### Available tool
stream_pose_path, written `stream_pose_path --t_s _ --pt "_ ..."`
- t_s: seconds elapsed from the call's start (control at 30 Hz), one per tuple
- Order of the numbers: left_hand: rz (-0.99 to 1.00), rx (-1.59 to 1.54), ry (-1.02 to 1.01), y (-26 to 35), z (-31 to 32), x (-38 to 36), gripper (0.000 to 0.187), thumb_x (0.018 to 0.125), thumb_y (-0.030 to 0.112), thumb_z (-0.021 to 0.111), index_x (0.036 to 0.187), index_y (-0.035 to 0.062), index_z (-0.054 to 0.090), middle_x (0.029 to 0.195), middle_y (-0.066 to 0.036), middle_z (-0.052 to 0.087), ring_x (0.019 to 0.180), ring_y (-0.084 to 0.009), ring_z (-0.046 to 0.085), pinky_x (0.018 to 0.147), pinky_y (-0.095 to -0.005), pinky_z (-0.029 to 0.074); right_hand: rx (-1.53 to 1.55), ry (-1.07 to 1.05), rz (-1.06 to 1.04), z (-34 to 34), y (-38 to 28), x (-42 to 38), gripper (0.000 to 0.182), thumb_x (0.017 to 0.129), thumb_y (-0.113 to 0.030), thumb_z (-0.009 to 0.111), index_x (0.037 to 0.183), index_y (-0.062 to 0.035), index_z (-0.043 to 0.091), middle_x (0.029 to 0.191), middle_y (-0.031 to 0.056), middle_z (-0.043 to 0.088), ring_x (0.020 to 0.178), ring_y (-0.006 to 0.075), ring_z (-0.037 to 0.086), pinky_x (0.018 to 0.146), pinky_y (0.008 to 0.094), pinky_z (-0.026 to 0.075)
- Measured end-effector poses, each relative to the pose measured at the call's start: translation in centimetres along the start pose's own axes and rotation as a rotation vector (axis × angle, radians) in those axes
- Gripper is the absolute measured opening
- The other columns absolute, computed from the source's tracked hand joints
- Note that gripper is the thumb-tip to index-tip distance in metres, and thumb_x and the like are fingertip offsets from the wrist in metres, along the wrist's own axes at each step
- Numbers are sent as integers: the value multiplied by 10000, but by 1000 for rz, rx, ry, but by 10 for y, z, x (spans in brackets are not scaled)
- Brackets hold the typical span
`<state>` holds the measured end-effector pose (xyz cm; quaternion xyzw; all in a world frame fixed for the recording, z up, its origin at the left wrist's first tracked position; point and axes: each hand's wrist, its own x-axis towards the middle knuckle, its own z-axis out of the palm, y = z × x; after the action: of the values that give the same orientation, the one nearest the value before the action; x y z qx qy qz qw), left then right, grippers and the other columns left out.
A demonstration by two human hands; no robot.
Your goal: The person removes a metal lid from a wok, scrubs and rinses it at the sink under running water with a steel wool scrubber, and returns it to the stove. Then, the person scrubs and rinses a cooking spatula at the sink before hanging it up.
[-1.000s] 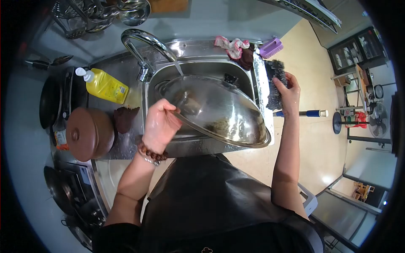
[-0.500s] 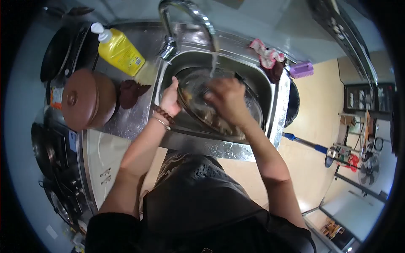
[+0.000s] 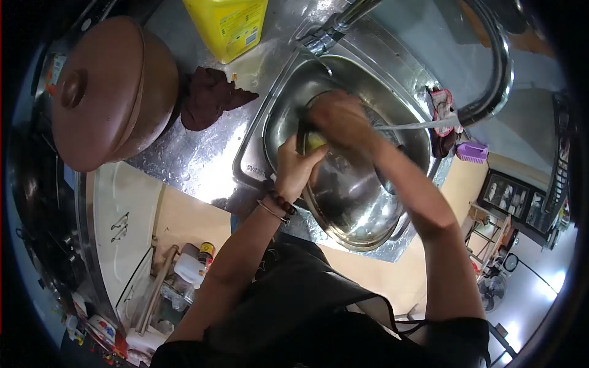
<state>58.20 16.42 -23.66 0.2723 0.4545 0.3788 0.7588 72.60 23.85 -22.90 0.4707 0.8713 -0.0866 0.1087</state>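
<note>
A large round glass lid (image 3: 353, 202) with a metal rim is tilted in and over the steel sink (image 3: 282, 110). My left hand (image 3: 296, 167) grips the rim on its left side, thumb over the edge. My right hand (image 3: 343, 119) is on the upper part of the lid, smeared by motion, its fingers hidden. A small yellow-green patch shows on the lid between the hands; what it is I cannot make out. Water runs from the curved faucet (image 3: 504, 67) toward the lid, behind my right forearm.
Left of the sink stand a brown lidded pot (image 3: 101, 92), a dark red cloth (image 3: 208, 98) and a yellow bottle (image 3: 230, 27). On the right are a pink-and-white cloth (image 3: 443, 104) and a purple brush (image 3: 472, 151). Below the counter, bottles and jars stand near a cabinet door (image 3: 123, 214).
The view has turned and come closer to the sink. The lid is tilted more upright, its lower edge over the front rim. My right hand has moved toward the lid's upper left edge.
</note>
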Motion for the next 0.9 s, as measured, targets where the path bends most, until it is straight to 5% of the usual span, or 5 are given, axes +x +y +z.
stream_pose_path --t_s 0.53,0.63,0.7,0.83,0.9 --pt "11 -207 252 31 109 102 170 830 151 481 833 11 578 684 -56 538 665 -155 529 577 -320 413 623 -20 331 -8 149 -61 301 801 -142 440 993 75 522 984 199 537 890 335 526 823 371 413" --pt "308 1284 77 70 135 100 188 784 29 460 754 20 646 781 -166 627 801 -283 619 644 -362 491 413 48 114 -84 107 -50 287 820 -175 445 1010 17 541 983 181 552 907 317 527 839 377 405" --pt "583 758 105 -5 128 164 159 771 30 486 768 28 645 790 -174 624 804 -287 618 648 -360 493 441 95 488 -86 85 -67 249 825 -165 453 985 -7 560 958 157 547 926 303 516 843 351 396" --pt "-211 -570 -643 64 120 134 265 803 37 336 949 -66 532 902 -188 580 771 -288 585 686 -390 515 432 413 414 -128 16 -163 225 798 -222 529 791 -19 624 991 155 556 947 309 507 808 349 417" --pt "-246 -524 103 -3 113 194 248 807 124 508 928 -78 583 930 -135 620 772 -180 589 657 -298 484 495 451 381 -120 17 -167 180 788 -189 540 812 -23 606 933 153 555 938 309 509 806 350 408"
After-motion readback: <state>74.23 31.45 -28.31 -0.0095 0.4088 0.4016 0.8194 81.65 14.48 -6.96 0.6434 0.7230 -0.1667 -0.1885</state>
